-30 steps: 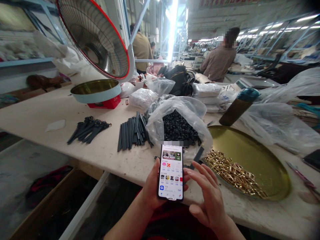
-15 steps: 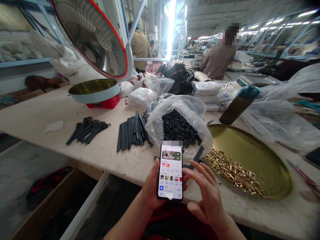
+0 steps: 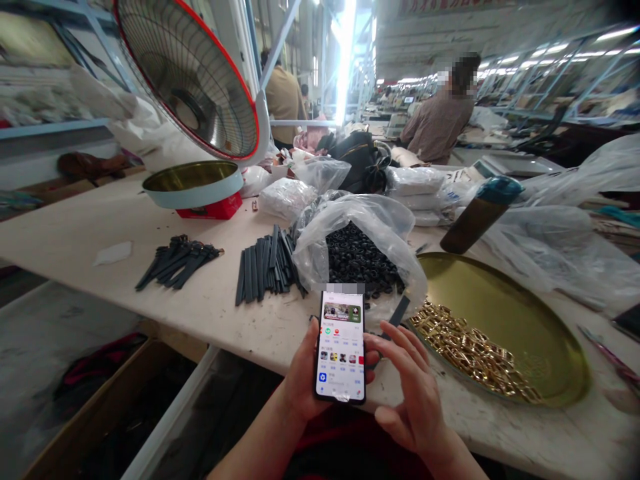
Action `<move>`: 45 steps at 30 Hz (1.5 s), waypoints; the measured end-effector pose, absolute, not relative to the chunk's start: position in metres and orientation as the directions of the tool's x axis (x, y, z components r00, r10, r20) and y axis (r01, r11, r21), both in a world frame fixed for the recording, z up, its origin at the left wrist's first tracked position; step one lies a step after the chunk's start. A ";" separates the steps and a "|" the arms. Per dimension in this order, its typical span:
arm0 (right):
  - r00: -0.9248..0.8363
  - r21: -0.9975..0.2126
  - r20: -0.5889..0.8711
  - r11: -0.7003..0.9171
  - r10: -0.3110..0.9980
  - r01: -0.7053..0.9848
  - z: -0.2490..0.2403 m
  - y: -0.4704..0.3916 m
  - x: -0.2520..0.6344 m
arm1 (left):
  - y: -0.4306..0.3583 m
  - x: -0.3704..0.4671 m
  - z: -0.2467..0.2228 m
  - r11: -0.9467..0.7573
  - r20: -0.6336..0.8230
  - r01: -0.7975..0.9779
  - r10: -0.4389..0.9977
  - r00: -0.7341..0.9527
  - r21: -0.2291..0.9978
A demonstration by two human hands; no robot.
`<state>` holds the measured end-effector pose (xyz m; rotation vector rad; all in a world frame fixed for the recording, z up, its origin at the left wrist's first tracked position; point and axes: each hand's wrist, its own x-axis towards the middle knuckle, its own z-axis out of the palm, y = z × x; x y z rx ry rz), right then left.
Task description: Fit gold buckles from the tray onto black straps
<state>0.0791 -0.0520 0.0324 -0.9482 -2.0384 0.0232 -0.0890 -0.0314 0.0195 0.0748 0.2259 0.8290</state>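
Both hands met at the phone [image 3: 341,345] above the table [image 3: 75,233] edge: the left hand [image 3: 303,380] clasped it upright (screen lit), the right hand [image 3: 413,393] hovered open-fingered beside it.

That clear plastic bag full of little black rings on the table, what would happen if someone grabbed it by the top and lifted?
The plastic bag looks thin and crumpled, so it would probably sag and change shape rather than hold form. Its mouth gapes open over the black rings, so tilting it might spill some. Packed this full, it likely feels heavier than its flimsy film suggests.
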 end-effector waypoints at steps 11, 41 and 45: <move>-0.378 -0.302 0.690 0.720 0.618 0.625 0.030 -0.052 0.077 | -0.031 -0.089 0.023 0.661 -0.203 -0.731 0.749 0.631 0.170; -0.389 -0.322 0.680 0.729 0.622 0.604 0.033 -0.051 0.061 | -0.036 -0.086 0.021 0.651 -0.220 -0.732 0.759 0.613 0.201; -0.428 -0.301 0.694 0.774 0.579 0.558 0.037 -0.050 0.056 | -0.037 -0.087 0.021 0.646 -0.220 -0.740 0.762 0.609 0.188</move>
